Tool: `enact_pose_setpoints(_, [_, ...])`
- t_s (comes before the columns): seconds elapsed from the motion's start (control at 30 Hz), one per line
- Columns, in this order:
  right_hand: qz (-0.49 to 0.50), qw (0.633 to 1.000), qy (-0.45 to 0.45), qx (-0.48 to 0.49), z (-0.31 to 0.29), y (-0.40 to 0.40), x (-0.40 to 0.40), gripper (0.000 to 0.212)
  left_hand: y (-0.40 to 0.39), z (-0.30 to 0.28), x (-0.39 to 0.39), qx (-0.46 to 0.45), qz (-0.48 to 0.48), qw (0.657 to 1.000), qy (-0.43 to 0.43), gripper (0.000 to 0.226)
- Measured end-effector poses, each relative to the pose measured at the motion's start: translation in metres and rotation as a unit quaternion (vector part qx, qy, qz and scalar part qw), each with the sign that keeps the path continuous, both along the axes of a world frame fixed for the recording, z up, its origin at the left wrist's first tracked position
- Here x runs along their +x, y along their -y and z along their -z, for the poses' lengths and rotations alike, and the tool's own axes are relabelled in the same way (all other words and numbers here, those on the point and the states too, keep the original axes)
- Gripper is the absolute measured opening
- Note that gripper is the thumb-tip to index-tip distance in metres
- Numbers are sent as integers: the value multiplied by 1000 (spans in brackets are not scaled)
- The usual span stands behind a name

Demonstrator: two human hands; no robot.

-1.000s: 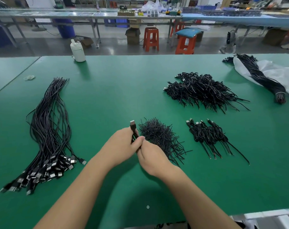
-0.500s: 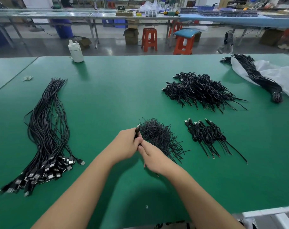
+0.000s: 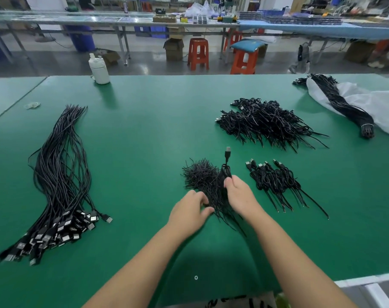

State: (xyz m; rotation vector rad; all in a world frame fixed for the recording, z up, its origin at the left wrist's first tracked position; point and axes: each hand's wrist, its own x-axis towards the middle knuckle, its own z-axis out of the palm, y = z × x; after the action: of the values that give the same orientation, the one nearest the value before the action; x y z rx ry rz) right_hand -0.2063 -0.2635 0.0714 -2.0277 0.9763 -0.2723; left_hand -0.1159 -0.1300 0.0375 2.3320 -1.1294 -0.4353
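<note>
Carefully: my right hand (image 3: 238, 194) pinches the coiled cable (image 3: 226, 171) upright just above the tie pile (image 3: 200, 176); my left hand (image 3: 189, 210) curls into that pile, whether gripping anything I cannot tell; a slack pinch could let the coil spring open

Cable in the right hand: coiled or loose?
Coiled. The cable sits bunched in tight loops where the right hand pinches it, and only its plug end sticks up straight.

A white bottle (image 3: 99, 71) stands at the green table's (image 3: 144, 134) far edge; long USB cables (image 3: 60, 174) lie on its left, a white bag (image 3: 384, 107) on its right.
</note>
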Motion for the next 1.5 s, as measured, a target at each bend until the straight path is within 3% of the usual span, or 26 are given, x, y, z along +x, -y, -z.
enact_pose_setpoints(0.13, [10, 1000, -15, 4, 2, 6, -5, 31, 13, 12, -14, 29, 9, 996, 79, 30])
enact_pose_setpoints(0.7, [5, 999, -36, 6, 10, 9, -13, 30, 22, 6, -23, -4, -6, 993, 122, 12])
enact_pose_setpoints(0.97, [-16, 999, -9, -42, 6, 6, -9, 29, 2, -7, -12, 67, 60, 978, 190, 14])
enact_pose_setpoints(1.37, [-53, 998, 18, -29, 7, -11, -2, 28, -29, -7, 26, -16, -104, 979, 175, 15])
enact_pose_setpoints(1.43, [-73, 996, 40, -10, 7, -16, -3, 29, -31, -9, 30, -66, -164, 977, 115, 11])
enact_pose_setpoints(1.5, [-109, 990, 77, 42, 7, -24, -2, 29, -29, -12, 32, -135, -213, 968, -8, 12])
